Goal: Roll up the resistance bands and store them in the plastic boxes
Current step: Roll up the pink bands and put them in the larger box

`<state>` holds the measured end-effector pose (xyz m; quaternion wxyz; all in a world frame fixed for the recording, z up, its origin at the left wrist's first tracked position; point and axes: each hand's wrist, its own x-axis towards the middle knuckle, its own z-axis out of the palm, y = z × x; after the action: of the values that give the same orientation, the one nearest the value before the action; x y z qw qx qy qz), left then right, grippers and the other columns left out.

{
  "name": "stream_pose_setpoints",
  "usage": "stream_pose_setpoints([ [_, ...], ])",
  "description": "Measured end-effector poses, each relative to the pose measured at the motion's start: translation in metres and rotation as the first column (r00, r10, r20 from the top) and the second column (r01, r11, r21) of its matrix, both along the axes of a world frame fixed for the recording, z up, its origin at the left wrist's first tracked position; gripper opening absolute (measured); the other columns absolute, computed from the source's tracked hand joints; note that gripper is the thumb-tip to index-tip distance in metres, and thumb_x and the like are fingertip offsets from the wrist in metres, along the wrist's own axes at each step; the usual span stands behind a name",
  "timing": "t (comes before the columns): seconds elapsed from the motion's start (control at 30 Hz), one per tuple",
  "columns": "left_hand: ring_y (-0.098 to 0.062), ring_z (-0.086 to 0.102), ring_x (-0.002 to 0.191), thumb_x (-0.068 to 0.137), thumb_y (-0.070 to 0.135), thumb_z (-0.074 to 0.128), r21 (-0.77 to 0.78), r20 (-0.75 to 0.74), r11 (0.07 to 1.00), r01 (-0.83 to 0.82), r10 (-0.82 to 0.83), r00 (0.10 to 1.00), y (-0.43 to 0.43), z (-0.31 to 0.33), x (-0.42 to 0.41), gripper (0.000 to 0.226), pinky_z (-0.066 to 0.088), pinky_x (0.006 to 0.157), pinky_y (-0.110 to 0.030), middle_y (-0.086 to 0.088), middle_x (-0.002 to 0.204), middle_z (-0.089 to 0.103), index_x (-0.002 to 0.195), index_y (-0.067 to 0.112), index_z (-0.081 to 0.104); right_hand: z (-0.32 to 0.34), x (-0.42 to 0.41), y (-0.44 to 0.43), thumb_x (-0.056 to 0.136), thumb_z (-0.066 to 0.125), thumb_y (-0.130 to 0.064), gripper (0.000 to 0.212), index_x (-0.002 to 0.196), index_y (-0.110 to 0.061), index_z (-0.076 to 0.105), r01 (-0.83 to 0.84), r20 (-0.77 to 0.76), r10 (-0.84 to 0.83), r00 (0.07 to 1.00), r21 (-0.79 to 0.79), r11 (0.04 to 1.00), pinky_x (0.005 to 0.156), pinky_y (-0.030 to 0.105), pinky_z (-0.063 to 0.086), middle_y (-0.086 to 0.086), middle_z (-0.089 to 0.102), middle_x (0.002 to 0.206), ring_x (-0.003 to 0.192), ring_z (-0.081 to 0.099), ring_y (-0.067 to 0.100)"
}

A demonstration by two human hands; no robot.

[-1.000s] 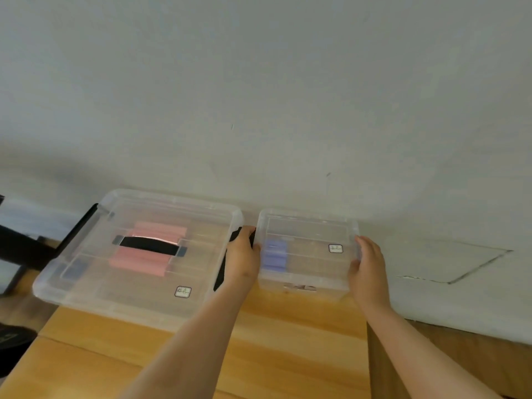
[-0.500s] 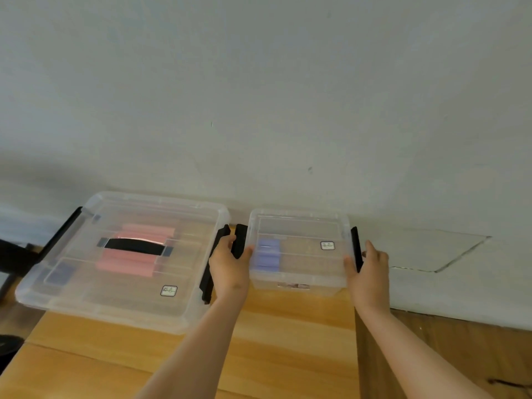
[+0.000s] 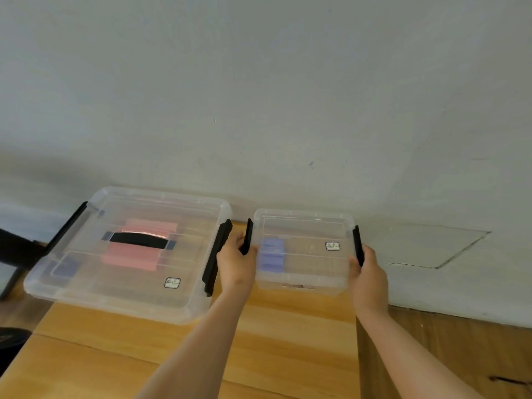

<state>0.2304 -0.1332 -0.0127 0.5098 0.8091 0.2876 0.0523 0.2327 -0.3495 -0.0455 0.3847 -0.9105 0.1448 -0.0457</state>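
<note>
Though closed, shows purple rolled bands [image 3: 270,256] inside: small clear box [image 3: 311,267], standing on the bench [image 3: 288,341] by the wall [image 3: 259,96]. Pinched at its black left latch [image 3: 247,237] by the left hand [image 3: 236,264], at the right latch [image 3: 357,243] by the right hand [image 3: 367,273]. Just beside, larger box [image 3: 129,292] holding pink rolls [image 3: 129,254].

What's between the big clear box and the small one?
Head view: the left hand, holding the left black clip of the small box, fills the gap beside the right clip of the big box; wooden table below.
</note>
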Motion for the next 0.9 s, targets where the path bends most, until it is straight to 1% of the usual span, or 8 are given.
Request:
stream_pose_setpoints([
  [0.27, -0.015, 0.058, 0.114, 0.093, 0.007, 0.056, 0.128, 0.043, 0.988, 0.083, -0.089, 0.995, 0.003, -0.003, -0.003, 0.035, 0.04, 0.084, -0.018, -0.001, 0.122, 0.064, 0.128, 0.013, 0.056, 0.001, -0.01, 0.002, 0.101, 0.042, -0.019, 0.037, 0.134, -0.003, 0.045, -0.022, -0.003, 0.022, 1.0, -0.036, 0.999, 0.065, 0.034, 0.046, 0.015, 0.066, 0.092, 0.08, 0.063, 0.032],
  [0.37, -0.016, 0.056, 0.106, 0.093, 0.017, 0.058, 0.314, 0.021, 0.931, 0.187, -0.204, 0.979, 0.014, -0.002, -0.011, 0.037, 0.041, 0.084, -0.022, -0.005, 0.127, 0.056, 0.129, 0.015, 0.054, 0.002, -0.015, 0.005, 0.101, 0.04, -0.021, 0.038, 0.136, -0.006, 0.043, -0.038, -0.009, 0.038, 0.999, -0.016, 0.999, 0.065, 0.034, 0.047, 0.01, 0.065, 0.09, 0.075, 0.059, 0.026],
  [0.43, -0.023, 0.049, 0.121, 0.091, 0.023, 0.062, 0.525, 0.017, 0.826, 0.205, -0.251, 0.968, 0.027, -0.003, -0.018, 0.043, 0.04, 0.097, -0.031, -0.008, 0.133, 0.052, 0.132, 0.012, 0.053, 0.002, -0.02, 0.011, 0.102, 0.039, -0.023, 0.039, 0.138, -0.008, 0.042, -0.056, -0.022, 0.056, 0.998, 0.0, 0.998, 0.063, 0.034, 0.048, 0.003, 0.06, 0.085, 0.069, 0.055, 0.021],
  [0.5, -0.025, 0.03, 0.14, 0.09, 0.035, 0.062, 0.644, -0.025, 0.739, 0.197, -0.237, 0.971, 0.04, -0.007, -0.023, 0.061, 0.023, 0.115, -0.037, -0.007, 0.146, 0.043, 0.141, 0.01, 0.042, 0.0, -0.026, 0.02, 0.102, 0.037, -0.025, 0.041, 0.139, -0.009, 0.04, -0.058, -0.017, 0.058, 0.998, -0.011, 0.998, 0.061, 0.036, 0.049, 0.002, 0.06, 0.083, 0.068, 0.057, 0.021],
  [0.57, -0.02, 0.016, 0.146, 0.089, 0.05, 0.056, 0.61, -0.104, 0.769, 0.194, -0.165, 0.981, 0.055, -0.011, -0.025, 0.079, 0.011, 0.12, -0.036, -0.005, 0.156, 0.027, 0.149, 0.01, 0.026, -0.004, -0.032, 0.03, 0.102, 0.036, -0.026, 0.044, 0.143, -0.009, 0.036, -0.045, -0.005, 0.044, 0.999, -0.017, 0.999, 0.062, 0.038, 0.052, 0.009, 0.065, 0.089, 0.073, 0.063, 0.027],
  [0.67, -0.015, 0.002, 0.148, 0.092, 0.059, 0.041, 0.571, -0.197, 0.77, 0.285, -0.208, 0.958, 0.068, -0.022, -0.029, 0.082, 0.004, 0.121, -0.034, -0.003, 0.161, 0.012, 0.153, 0.011, 0.015, -0.008, -0.036, 0.041, 0.103, 0.032, -0.026, 0.047, 0.146, -0.009, 0.03, -0.017, -0.027, 0.017, 0.999, 0.011, 1.0, 0.07, 0.036, 0.051, 0.017, 0.065, 0.115, 0.093, 0.065, 0.032],
  [0.77, -0.014, 0.0, 0.148, 0.095, 0.054, 0.039, 0.556, -0.145, 0.771, 0.309, -0.277, 0.95, 0.074, -0.025, -0.029, 0.073, 0.002, 0.121, -0.033, 0.0, 0.16, 0.013, 0.152, 0.013, 0.019, -0.01, -0.034, 0.047, 0.103, 0.03, -0.028, 0.048, 0.148, -0.011, 0.028, -0.006, -0.039, 0.007, 0.999, 0.018, 1.0, 0.079, 0.039, 0.052, 0.016, 0.058, 0.13, 0.107, 0.062, 0.034],
  [0.9, -0.013, 0.002, 0.148, 0.097, 0.052, 0.039, 0.563, -0.131, 0.745, 0.358, -0.346, 0.929, 0.08, -0.029, -0.022, 0.069, 0.003, 0.121, -0.031, 0.0, 0.159, 0.02, 0.151, 0.013, 0.022, -0.013, -0.031, 0.049, 0.103, 0.03, -0.028, 0.047, 0.147, -0.012, 0.029, 0.012, -0.034, -0.011, 0.999, 0.025, 1.0, 0.077, 0.042, 0.055, 0.015, 0.059, 0.128, 0.103, 0.063, 0.033],
])
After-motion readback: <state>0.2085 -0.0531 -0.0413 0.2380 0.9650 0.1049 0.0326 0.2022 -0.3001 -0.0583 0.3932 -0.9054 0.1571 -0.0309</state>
